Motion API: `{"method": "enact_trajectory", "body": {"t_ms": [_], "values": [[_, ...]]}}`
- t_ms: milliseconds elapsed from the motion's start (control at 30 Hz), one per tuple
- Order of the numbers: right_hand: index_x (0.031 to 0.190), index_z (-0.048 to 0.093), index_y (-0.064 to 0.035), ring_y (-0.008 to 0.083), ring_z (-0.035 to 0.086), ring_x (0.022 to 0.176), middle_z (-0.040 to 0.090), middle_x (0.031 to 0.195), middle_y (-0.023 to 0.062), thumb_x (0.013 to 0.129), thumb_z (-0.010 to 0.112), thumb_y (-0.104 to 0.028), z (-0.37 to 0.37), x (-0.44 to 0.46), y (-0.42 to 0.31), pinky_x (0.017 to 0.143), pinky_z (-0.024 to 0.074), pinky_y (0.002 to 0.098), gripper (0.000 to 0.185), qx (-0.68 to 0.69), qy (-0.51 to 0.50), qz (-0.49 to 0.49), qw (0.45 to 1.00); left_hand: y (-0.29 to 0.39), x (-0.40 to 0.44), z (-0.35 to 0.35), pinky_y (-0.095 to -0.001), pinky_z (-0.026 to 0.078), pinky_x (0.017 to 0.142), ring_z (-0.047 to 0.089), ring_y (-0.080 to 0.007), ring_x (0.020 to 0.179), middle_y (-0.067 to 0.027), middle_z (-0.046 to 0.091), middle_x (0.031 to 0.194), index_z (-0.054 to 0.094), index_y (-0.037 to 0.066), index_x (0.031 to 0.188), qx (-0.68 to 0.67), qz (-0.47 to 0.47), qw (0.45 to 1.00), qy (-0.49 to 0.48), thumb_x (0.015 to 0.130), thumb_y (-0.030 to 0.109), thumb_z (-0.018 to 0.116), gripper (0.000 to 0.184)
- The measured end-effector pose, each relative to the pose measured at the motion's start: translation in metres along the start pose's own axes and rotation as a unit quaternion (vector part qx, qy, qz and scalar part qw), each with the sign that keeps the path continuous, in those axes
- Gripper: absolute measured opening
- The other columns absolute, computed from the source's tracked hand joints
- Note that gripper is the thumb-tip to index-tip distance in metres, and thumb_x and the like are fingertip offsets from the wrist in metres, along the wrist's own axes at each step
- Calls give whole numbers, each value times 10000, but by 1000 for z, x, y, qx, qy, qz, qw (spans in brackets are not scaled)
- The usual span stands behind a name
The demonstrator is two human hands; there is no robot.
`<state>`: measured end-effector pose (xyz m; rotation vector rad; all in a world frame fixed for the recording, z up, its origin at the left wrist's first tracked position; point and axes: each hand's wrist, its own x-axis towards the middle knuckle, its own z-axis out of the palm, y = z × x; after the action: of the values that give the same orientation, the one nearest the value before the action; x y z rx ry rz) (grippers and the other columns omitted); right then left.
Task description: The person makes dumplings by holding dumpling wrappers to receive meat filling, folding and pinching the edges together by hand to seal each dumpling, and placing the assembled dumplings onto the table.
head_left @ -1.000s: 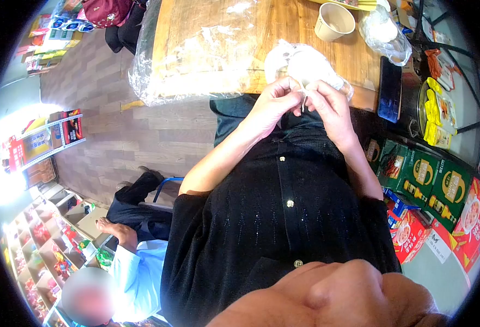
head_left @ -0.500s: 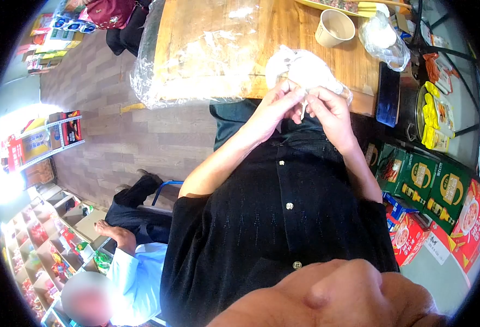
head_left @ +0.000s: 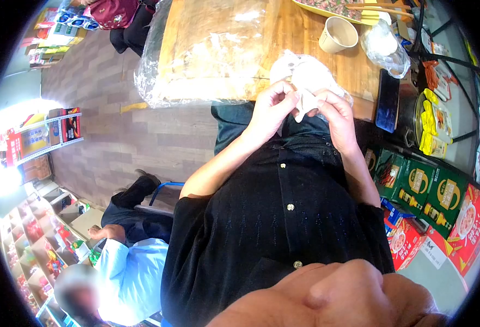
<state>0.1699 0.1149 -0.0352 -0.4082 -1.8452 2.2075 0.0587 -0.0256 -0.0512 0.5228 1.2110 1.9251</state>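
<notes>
A small pale dough wrapper [head_left: 306, 103], folded and with a pointed lower end, is held between both hands above my lap at the table's near edge. My left hand [head_left: 275, 109] pinches its left side between thumb and fingers. On its right side, my right hand [head_left: 333, 109] has thumb and fingertips closed on it. Just beyond the hands, a white plastic bag [head_left: 289, 62] lies on the table with something pale in it, partly covered. Further off are a paper cup [head_left: 338, 35] and a yellow-rimmed plate [head_left: 368, 20] of pinkish minced filling, with chopsticks [head_left: 381, 7] across it.
Clear plastic film [head_left: 150, 82] covers the wooden table's left part. A dark phone [head_left: 387, 101] lies at the right edge, below a knotted clear bag [head_left: 384, 46]. Green boxes [head_left: 422, 188] stand at right. A person in a light shirt [head_left: 133, 272] sits lower left.
The wrapper shows wider between my fingers, and my right hand has turned slightly. The seated person's hand and head have shifted. The view has moved a little.
</notes>
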Motion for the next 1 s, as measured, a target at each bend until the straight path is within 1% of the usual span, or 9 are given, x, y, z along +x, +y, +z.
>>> {"method": "enact_trajectory", "body": {"t_ms": [133, 267, 367, 500, 700, 733, 767, 933, 1000], "values": [[963, 567, -17, 75, 528, 730, 544, 833, -3, 948, 540, -196, 7, 1, -4, 673, 439, 214, 181, 3, 19, 19, 1000, 1, -1, 3, -224, 468, 673, 565, -72, 713, -9, 591, 770, 554, 50, 870, -19, 4, 1000, -10, 932, 132, 573, 104], [939, 531, -39, 50, 477, 705, 515, 800, -18, 928, 591, -260, 19, 3, -17, 624, 411, 207, 230, -48, 4, -4, 999, -5, -1, 8, -225, 461, 700, 543, -70, 756, -11, 544, 859, 538, 34, 863, 110, 57, 992, 3, 898, 87, 606, 93], [912, 519, -44, 46, 464, 695, 502, 777, -24, 921, 605, -266, 25, 7, -17, 616, 403, 205, 238, -115, 32, -5, 993, -5, 0, 9, -228, 460, 711, 530, -73, 773, -13, 511, 905, 528, 25, 861, 171, 83, 982, 2, 885, 71, 618, 104], [883, 575, -31, 50, 485, 706, 526, 784, -34, 948, 552, -186, 9, 7, -1, 627, 410, 202, 170, -3, -37, 46, 998, -5, 0, 8, -225, 455, 717, 521, -74, 776, -9, 483, 892, 514, 22, 852, 236, 89, 968, 8, 884, 60, 616, 114], [978, 622, -2, 86, 548, 849, 590, 926, 12, 947, 515, -109, 8, 3, -9, 767, 444, 230, 154, 87, 71, 27, 993, 2, 1, 5, -244, 462, 743, 542, -79, 790, -11, 574, 836, 537, 58, 810, 20, -2, 1000, 2, 917, 121, 586, 134], [1026, 615, 30, 124, 567, 971, 598, 1045, 60, 941, 506, -88, 5, 3, -7, 866, 451, 279, 182, 134, 81, 31, 987, 1, 2, 4, -252, 474, 750, 555, -86, 792, -6, 582, 856, 548, 65, 820, -73, -23, 997, 4, 924, 139, 578, 131], [1026, 615, 30, 124, 567, 971, 598, 1045, 60, 941, 506, -88, 5, 3, -9, 866, 451, 279, 182, 134, 82, 31, 987, 1, 2, 3, -259, 486, 758, 568, -94, 794, -1, 590, 877, 559, 71, 831, -165, -44, 985, 7, 930, 156, 571, 131], [1173, 527, 66, 199, 565, 1100, 574, 1181, 129, 943, 494, -134, 5, 3, -11, 955, 458, 358, 306, 281, 72, 45, 956, -2, 3, -3, -279, 499, 803, 597, -118, 883, -42, 634, 968, 588, 63, 880, -238, -55, 970, -7, 923, 157, 563, 107], [1214, 490, 56, 206, 549, 1125, 564, 1206, 131, 949, 482, -168, 8, 4, -15, 974, 441, 362, 347, 310, 77, 56, 946, 5, 1, -3, -296, 506, 842, 607, -145, 955, -71, 630, 1050, 589, 36, 1009, -265, -87, 960, -2, 921, 168, 554, 162]]}}
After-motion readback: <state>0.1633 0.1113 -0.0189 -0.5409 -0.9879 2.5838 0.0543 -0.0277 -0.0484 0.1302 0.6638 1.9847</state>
